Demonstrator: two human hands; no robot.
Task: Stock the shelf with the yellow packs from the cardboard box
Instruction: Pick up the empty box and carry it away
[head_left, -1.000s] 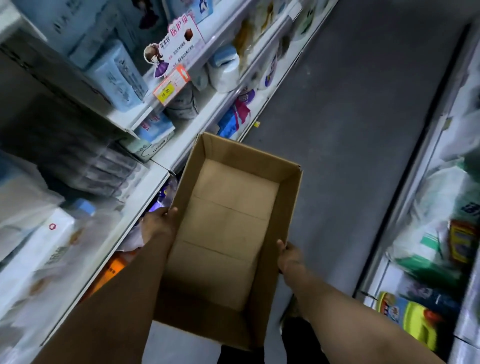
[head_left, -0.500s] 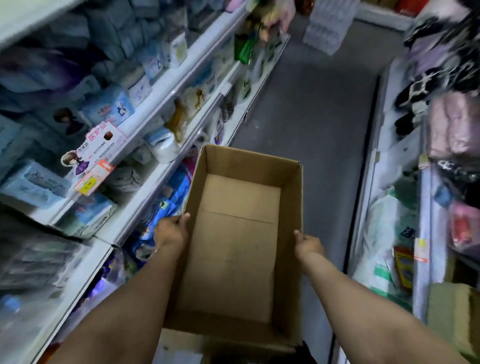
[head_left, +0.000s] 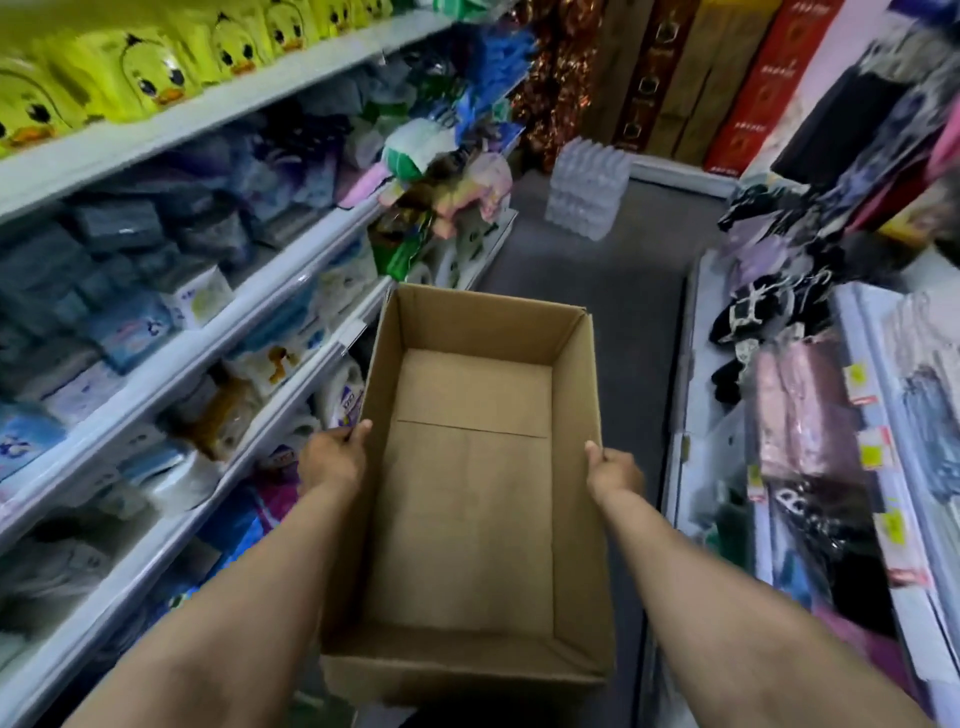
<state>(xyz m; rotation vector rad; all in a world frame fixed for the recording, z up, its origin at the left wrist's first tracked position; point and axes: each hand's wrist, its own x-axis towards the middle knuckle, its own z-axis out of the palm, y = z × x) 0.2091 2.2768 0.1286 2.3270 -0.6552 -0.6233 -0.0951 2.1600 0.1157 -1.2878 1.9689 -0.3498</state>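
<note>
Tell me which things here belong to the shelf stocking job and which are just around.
Job: box, empty, held by left hand and right hand; yellow packs on top shelf.
Around: water bottles, red cartons, pink packs.

Top shelf (head_left: 223, 111) at 10 o'clock is lined with yellow packs (head_left: 145, 78) bearing duck faces, set upright in a row along its front edge. Lower shelves (head_left: 249, 306) at 9 o'clock are filled with blue, white and grey packets (head_left: 124, 327), blurred. A stack of shrink-wrapped water bottles (head_left: 587, 189) is stood on the grey floor (head_left: 639, 291) at 12 o'clock. Right-hand shelving (head_left: 883, 364) at 3 o'clock is loaded with dark and pink fabric goods (head_left: 800, 410).
</note>
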